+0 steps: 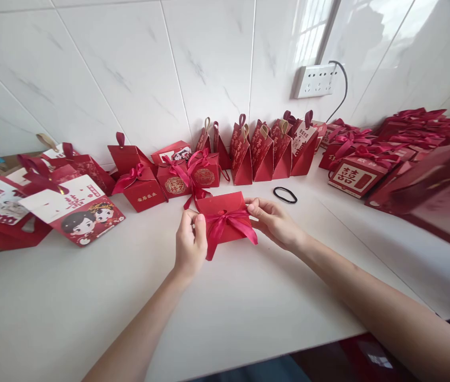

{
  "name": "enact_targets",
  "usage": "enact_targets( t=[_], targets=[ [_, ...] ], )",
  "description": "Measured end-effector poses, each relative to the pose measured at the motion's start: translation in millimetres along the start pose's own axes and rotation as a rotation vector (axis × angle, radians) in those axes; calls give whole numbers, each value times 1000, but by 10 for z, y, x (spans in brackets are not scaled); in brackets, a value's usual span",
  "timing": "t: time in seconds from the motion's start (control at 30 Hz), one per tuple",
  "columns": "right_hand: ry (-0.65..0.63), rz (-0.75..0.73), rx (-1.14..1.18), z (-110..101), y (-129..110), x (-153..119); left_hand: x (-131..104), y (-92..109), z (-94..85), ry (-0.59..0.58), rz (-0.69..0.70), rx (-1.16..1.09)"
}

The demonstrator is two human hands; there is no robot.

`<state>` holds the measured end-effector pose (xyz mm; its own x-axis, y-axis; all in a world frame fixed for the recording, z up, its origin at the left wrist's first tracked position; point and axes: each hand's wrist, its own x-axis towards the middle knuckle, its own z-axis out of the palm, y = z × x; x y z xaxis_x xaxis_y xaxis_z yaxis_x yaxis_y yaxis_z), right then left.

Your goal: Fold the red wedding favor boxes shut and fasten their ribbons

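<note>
A small red box (222,204) with a pink ribbon bow (227,218) on its front is between my two hands, near the middle of the white table. My left hand (191,241) is closed at the box's left edge, thumb up beside the ribbon. At the right edge, my right hand (274,222) pinches the box and the ribbon between thumb and fingers. Just behind the box stand red boxes with gold print and pink bows, one of them a gold-patterned box (205,175).
A black hair band (285,194) lies right of the box. Triangular red boxes (262,154) line the tiled wall. Ribboned boxes (354,172) pile up at the right. Flat-topped cartoon-printed boxes (79,209) stand at the left. A power strip (315,81) hangs on the wall.
</note>
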<state>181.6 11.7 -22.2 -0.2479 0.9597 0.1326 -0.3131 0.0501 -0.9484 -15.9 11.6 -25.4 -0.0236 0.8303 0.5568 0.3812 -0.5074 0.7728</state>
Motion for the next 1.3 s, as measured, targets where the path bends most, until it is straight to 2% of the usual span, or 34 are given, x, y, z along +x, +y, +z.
enact_targets(
  t=[0.13, 0.27, 0.33, 0.47, 0.57, 0.73, 0.87, 0.97, 1.03, 1.1, 1.17, 1.23, 1.3],
  targets=[
    [-35, -76, -172, -51, -45, -48, 31, -22, -43, -11, 19, -19],
    [-147, -231, -645, -76, -50, -91, 47, -19, -67, -70, 50, -43],
    [-164, -296, -806, -79, -20, -87, 47, -9, -62, -77, 63, -51],
    [-120, -351, -855, -78, 60, -57, 29, 48, -46, 29, 138, -44],
    [-84, -423, -913, -47, 108, -53, -15, 122, -39, 104, 273, -38],
    [-32, -590, -1021, 59, 161, -82, -109, 194, -7, 77, 770, 170],
    [-6, -636, -1036, 117, 151, -114, -136, 184, 6, 18, 877, 281],
    [2, -647, -1011, 121, 141, -131, -131, 194, -14, 24, 924, 284],
    [3, -643, -990, 112, 145, -133, -127, 212, -35, 25, 894, 255],
    [1, -630, -972, 98, 151, -129, -121, 227, -57, 53, 767, 193],
    [0, -611, -965, 81, 149, -120, -104, 232, -78, 120, 539, 122],
    [-15, -588, -968, 61, 129, -113, -69, 223, -95, 181, 253, 49],
    [-55, -545, -972, 37, 95, -111, -20, 201, -109, 174, -25, -42]
  ],
)
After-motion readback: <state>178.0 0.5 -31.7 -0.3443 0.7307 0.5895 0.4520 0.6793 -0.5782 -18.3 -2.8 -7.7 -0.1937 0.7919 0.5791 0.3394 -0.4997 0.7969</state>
